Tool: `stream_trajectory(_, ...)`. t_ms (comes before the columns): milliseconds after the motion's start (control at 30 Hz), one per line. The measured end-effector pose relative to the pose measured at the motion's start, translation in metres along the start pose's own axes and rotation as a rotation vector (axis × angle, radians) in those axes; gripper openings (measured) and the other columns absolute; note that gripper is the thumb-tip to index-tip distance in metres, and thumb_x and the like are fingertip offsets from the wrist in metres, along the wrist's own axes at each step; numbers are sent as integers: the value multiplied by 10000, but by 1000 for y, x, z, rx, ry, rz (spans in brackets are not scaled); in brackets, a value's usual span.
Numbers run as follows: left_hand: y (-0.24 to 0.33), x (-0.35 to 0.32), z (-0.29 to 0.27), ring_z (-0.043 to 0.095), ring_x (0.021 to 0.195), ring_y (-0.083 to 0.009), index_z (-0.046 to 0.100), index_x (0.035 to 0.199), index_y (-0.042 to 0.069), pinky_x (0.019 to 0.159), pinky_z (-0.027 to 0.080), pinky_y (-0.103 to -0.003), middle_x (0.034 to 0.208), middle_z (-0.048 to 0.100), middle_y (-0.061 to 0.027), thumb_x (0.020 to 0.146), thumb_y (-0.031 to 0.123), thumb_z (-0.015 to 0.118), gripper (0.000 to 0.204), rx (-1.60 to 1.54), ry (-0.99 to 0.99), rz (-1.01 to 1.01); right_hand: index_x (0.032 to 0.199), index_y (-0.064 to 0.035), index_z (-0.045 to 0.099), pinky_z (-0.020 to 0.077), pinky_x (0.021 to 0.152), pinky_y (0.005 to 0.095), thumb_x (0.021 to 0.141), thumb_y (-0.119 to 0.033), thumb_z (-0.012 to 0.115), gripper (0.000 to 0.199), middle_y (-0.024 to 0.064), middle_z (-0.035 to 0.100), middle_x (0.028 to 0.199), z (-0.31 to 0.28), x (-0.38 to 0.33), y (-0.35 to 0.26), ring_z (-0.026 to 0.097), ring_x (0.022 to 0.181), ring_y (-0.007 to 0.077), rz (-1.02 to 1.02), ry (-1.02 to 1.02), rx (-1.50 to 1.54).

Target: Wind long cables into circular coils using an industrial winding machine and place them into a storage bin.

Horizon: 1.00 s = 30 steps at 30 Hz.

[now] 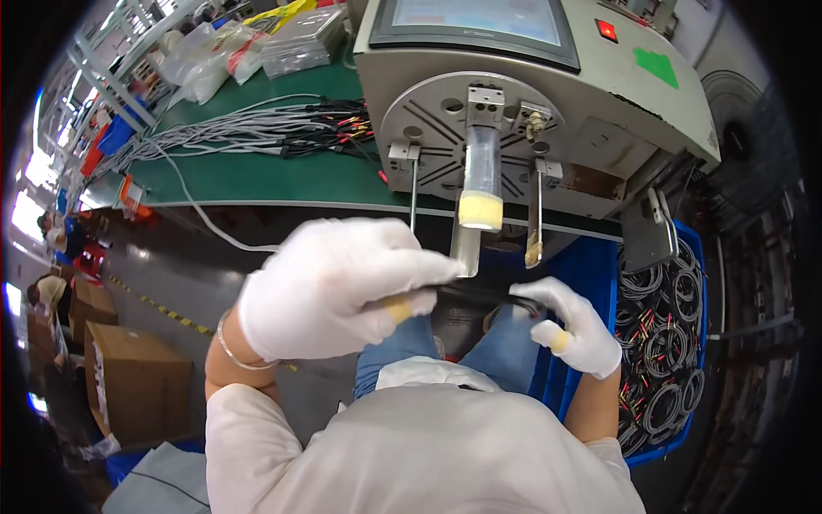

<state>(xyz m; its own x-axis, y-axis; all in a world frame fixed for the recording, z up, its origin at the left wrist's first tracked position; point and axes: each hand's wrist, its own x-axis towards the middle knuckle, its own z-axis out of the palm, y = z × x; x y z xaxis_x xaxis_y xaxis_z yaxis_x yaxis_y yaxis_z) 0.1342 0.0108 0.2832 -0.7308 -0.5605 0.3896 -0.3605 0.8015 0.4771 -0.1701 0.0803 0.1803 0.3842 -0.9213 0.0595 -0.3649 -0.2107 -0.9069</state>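
My left hand [330, 287], in a white glove with yellow tape round a finger, pinches a black cable [479, 295] in front of the machine. My right hand [575, 330], gloved and taped the same way, holds the other end of that black stretch with curled fingers. A grey cable [205, 216] runs from the bench to behind my left hand. Just beyond the hands, the winding machine [591, 128] has a slotted round disc [432, 107] with metal rods and a clear tube [482, 163] ringed in yellow tape. The cable's tips are hard to make out.
Grey cables with black, red and yellow ends [282, 128] lie across the green bench [257, 184]. Clear plastic bags [300, 41] sit behind them. A blue bin [698, 343] of coiled cables stands at my right. Cardboard boxes [141, 381] are on the floor at left.
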Motion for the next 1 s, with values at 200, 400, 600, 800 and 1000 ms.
stream_trajectory(200, -5, 52, -9, 611, 635, -253, 745, 930, 109, 557, 476, -328, 737, 618, -74, 648, 28, 764, 294, 190, 87, 158, 1174, 15, 612, 485, 838, 264, 936, -197, 626, 319, 94, 667, 1004, -21, -3, -27, 636, 924, 145, 120, 426, 139)
stream_trajectory(400, -3, 86, -15, 620, 669, -258, 742, 897, 115, 575, 489, -346, 778, 610, -67, 653, 50, 758, 254, 328, -124, 214, 1119, 20, 634, 501, 778, 256, 900, -133, 645, 267, 103, 639, 985, -14, 17, -49, 622, 818, 135, -90, 708, -17)
stream_trajectory(600, 23, 78, -20, 611, 613, -234, 698, 844, 130, 488, 474, -335, 728, 577, -40, 635, 91, 740, 217, 211, -364, 213, 1319, 12, 477, 542, 635, 286, 784, -105, 759, 616, 171, 675, 986, 19, 29, -71, 690, 746, 230, -322, 287, -252)
stream_trajectory(800, 12, 68, -61, 647, 624, -198, 719, 1036, 96, 495, 472, -297, 731, 632, -68, 718, 116, 767, 322, 130, -262, 164, 1183, 20, 560, 542, 690, 291, 857, -12, 576, 328, 128, 676, 930, 51, 48, -32, 684, 791, 201, -322, 350, 72)
stream_trajectory(1000, -14, 65, -50, 619, 625, -173, 733, 882, 19, 548, 445, -258, 739, 643, -67, 658, -57, 728, 236, 35, -13, 124, 1263, 6, 506, 539, 835, 396, 854, -222, 705, 508, 222, 526, 1267, 50, 42, -29, 610, 1061, 367, -503, 511, -266)
